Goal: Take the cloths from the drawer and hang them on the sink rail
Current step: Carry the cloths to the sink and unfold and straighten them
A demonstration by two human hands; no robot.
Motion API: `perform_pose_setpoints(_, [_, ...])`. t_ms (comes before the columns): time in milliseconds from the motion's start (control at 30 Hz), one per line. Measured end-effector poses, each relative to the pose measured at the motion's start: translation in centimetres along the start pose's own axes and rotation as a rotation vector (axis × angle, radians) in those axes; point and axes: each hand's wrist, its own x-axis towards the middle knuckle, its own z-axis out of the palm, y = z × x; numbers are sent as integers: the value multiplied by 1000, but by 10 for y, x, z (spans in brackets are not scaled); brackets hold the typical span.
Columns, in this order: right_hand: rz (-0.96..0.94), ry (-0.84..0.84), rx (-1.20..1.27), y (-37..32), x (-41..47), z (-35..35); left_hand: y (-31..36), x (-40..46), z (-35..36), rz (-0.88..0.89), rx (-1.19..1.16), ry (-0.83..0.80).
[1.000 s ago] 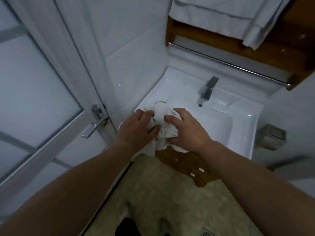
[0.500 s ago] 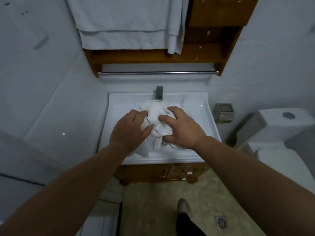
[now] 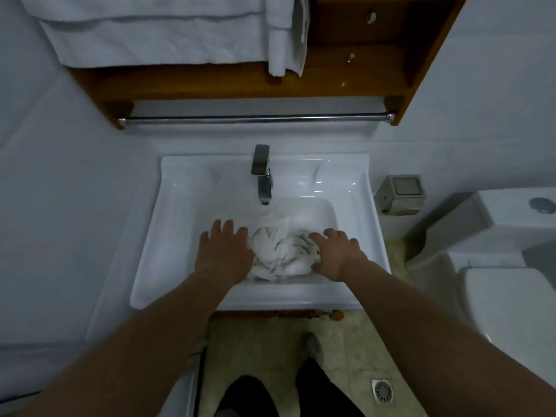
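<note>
White sink (image 3: 180,206) holds crumpled cloths (image 3: 281,251).

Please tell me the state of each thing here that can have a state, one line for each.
cloths: bunched in the sink basin, not hung
left hand: open, beside the cloths
right hand: open, fingers on the cloths
sink rail: bare
tap: no water running
towels: draped on the upper shelf

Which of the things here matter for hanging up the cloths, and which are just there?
Part of the job:
bunched white cloths in the sink basin
chrome rail
left hand
right hand

Just there:
faucet
white towels on the wooden shelf
toilet
floor drain
</note>
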Motion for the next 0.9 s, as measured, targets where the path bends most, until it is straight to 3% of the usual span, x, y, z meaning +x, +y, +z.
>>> perform_pose_setpoints(167, [22, 30, 79, 8, 32, -5, -1, 22, 28, 29, -9, -147])
perform_pose_setpoints(533, [87, 50, 285, -31, 92, 39, -19, 82, 80, 166, -66, -167])
perform_pose_setpoints(700, [20, 55, 332, -59, 136, 62, -35, 117, 110, 65, -185, -254])
perform_pose_setpoints(900, [-54, 135, 303, -81, 213, 82, -43, 164, 146, 27, -242, -150])
